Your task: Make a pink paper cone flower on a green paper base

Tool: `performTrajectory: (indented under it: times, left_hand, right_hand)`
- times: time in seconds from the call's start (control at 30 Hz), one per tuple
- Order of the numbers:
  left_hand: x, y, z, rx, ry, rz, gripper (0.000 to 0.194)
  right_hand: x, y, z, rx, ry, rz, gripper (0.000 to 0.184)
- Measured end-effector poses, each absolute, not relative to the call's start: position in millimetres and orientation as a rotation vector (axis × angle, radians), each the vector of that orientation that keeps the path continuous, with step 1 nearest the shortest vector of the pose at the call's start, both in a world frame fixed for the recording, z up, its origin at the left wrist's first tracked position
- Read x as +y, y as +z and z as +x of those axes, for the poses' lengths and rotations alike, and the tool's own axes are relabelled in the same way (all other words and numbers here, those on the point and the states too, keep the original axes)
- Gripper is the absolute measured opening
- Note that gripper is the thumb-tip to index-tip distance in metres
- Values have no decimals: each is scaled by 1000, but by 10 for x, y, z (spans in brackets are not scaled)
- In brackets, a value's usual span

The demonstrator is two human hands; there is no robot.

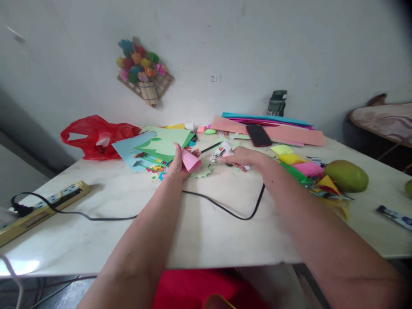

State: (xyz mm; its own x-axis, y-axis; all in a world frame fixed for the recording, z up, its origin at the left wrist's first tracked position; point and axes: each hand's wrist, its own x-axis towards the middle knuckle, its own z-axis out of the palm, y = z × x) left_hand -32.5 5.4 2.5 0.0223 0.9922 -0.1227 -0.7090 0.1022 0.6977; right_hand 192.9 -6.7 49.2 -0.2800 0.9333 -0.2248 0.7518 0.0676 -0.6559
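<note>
A pink paper cone is held in my left hand, its fingers curled round it and its wide end toward the right. My right hand reaches over the middle of the table, fingers bent together at a small white and dark crumpled bit; what lies between the fingertips is too small to make out. White scraps lie just behind those fingers. A pale green paper piece with a jagged edge rests between my hands. Behind my left hand are green paper sheets and a black pencil-like stick.
A black cord runs across the table from the power strip. On the left sits a red plastic bag. Coloured paper strips and a phone are at the back right. Bright clay packs and a green mango lie right.
</note>
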Motion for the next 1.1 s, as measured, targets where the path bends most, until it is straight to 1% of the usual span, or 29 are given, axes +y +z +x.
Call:
performTrajectory:
  times: [0.37, 0.6, 0.9, 1.1]
  left_hand:
    - [44, 43, -311, 699, 1414, 510, 53]
    - [59, 19, -326, 693, 1414, 550, 53]
    - [76, -8, -340, 675, 1400, 564, 54]
    - [56, 14, -330, 693, 1396, 570, 53]
  right_hand:
    - [-113, 523, 1934, -2093, 1043, -1658, 52]
    - [-117, 527, 1965, -2141, 1079, -1555, 49]
    - [-180, 605, 1941, -2138, 997, -1690, 50]
    - [-219, 660, 1929, -2159, 1011, -1697, 48]
